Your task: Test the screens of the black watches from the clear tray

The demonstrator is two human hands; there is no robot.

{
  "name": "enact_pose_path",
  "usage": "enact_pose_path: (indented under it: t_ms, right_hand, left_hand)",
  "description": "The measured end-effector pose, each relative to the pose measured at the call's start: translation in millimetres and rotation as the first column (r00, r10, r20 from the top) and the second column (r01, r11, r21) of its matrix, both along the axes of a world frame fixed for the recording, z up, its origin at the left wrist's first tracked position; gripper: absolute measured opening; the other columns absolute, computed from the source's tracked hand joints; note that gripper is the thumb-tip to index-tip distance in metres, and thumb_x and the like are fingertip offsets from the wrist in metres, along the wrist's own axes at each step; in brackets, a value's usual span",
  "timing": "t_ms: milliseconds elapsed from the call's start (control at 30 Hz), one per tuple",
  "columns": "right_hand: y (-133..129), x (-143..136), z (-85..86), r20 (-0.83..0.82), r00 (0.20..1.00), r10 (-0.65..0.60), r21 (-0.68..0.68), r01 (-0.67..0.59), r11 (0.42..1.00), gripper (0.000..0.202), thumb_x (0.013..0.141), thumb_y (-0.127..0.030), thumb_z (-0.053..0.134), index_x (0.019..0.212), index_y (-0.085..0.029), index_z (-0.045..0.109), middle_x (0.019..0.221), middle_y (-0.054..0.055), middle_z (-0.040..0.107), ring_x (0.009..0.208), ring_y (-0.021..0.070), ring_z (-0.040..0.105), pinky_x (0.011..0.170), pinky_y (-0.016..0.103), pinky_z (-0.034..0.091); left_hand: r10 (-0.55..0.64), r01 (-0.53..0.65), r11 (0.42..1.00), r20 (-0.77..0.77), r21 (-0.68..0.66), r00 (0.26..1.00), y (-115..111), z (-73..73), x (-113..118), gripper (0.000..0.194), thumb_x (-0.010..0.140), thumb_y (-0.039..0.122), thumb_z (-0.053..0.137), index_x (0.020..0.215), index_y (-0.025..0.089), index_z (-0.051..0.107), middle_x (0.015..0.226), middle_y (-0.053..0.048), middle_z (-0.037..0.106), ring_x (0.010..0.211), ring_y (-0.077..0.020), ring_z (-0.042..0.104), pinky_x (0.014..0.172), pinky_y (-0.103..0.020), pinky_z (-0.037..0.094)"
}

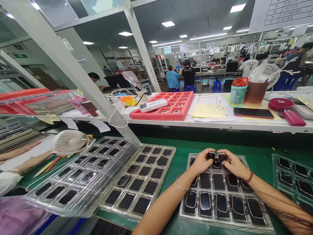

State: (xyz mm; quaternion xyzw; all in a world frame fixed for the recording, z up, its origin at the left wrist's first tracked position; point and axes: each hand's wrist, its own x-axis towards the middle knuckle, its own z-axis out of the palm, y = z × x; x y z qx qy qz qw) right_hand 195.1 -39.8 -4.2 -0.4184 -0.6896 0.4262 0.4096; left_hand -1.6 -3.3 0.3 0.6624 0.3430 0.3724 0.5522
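Clear tray [221, 225] keeps watches [221, 203] apart in rows; the left hand [201, 162] and right hand [234, 164] each pinch one, seemingly leaving it visible.

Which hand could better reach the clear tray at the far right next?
Probably the right hand: it's closer to that clear plastic tray of dark rectangular screens. The left hand is farther away. Each holds a dark square device, so neither is free.
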Motion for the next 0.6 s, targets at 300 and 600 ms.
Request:
enact_pose_path:
  t_ms: [300, 600]
  right_hand:
    - [2.7, -0.5, 4.6, -0.358, 0.931, -0.067, -0.127, 0.022, 0.992, 0.060, 0.078, -0.026, 0.063, 0.132, -0.025, 0.037, 0.119, 0.011, 0.055, 0.074, 0.0127, 0.061, 0.061, 0.026, 0.054]
    - [8.2, 12.8, 12.2, -0.633, 0.769, -0.089, -0.518, -0.335, 0.787, 0.060, 0.095, -0.055, 0.023, 0.113, -0.013, 0.062, 0.098, 0.016, 0.069, 0.067, 0.0163, 0.067, 0.055, 0.025, 0.054]
  left_hand:
    - [-0.007, 0.028, 0.993, 0.181, -0.111, 0.983, 2.2, 0.1, -0.3, 0.061, 0.069, 0.016, 0.070, 0.122, 0.020, 0.042, 0.097, -0.004, 0.059, 0.074, -0.0114, 0.060, 0.066, -0.022, 0.045]
    - [0.021, 0.188, 0.867, 0.410, -0.462, 0.912, 11.9, 9.0, -7.6, 0.060, 0.084, 0.063, 0.046, 0.108, 0.009, 0.054, 0.076, -0.009, 0.065, 0.054, -0.0136, 0.062, 0.042, -0.018, 0.034]
